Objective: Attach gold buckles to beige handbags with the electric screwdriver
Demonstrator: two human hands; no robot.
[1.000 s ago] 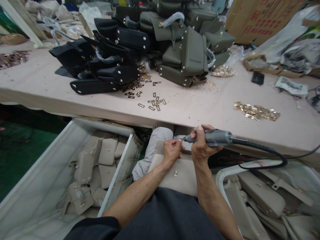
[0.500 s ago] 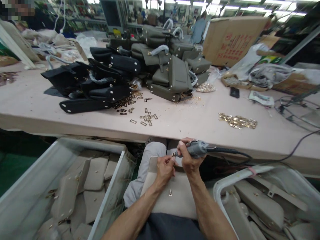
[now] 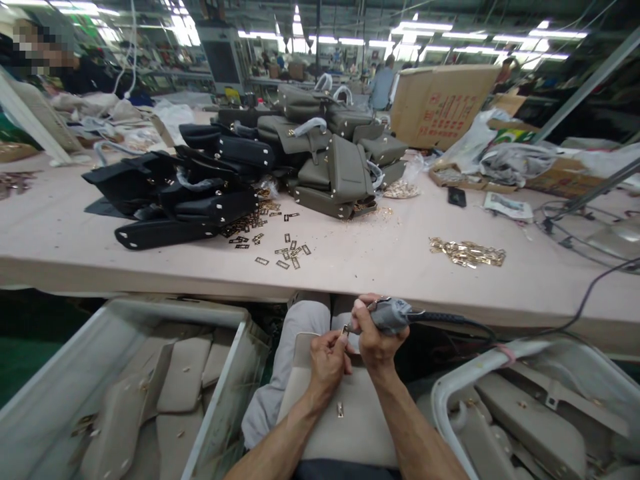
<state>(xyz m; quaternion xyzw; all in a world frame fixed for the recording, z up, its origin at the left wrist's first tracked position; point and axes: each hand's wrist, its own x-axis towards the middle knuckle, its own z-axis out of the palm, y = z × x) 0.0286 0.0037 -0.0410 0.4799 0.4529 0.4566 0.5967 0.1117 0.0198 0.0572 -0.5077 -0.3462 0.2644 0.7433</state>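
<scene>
On my lap lies a beige handbag [image 3: 357, 427] with a small metal clasp [image 3: 341, 409] on its front. My left hand [image 3: 327, 360] is closed at the bag's upper edge, pinching a small gold rectangular metal frame [image 3: 345, 331] between thumb and fingers. Wrapped round a grey corded electric screwdriver [image 3: 393, 315] is my right hand [image 3: 374, 337]. The tool points left, its tip at the metal frame; whether a screw sits there is too small to tell.
Plastic bins with beige bag parts stand left [image 3: 245, 327] and right [image 3: 440, 393] of my legs. The table [image 3: 350, 280] ahead bears black bags [image 3: 170, 230], olive bags [image 3: 345, 173], loose metal frames [image 3: 287, 253] and gold fittings [image 3: 467, 253]. The tool's cable [image 3: 455, 320] runs right.
The view has tilted up a little, so the table and bins appear lower. Both hands keep the same hold on the metal frame and the screwdriver.
</scene>
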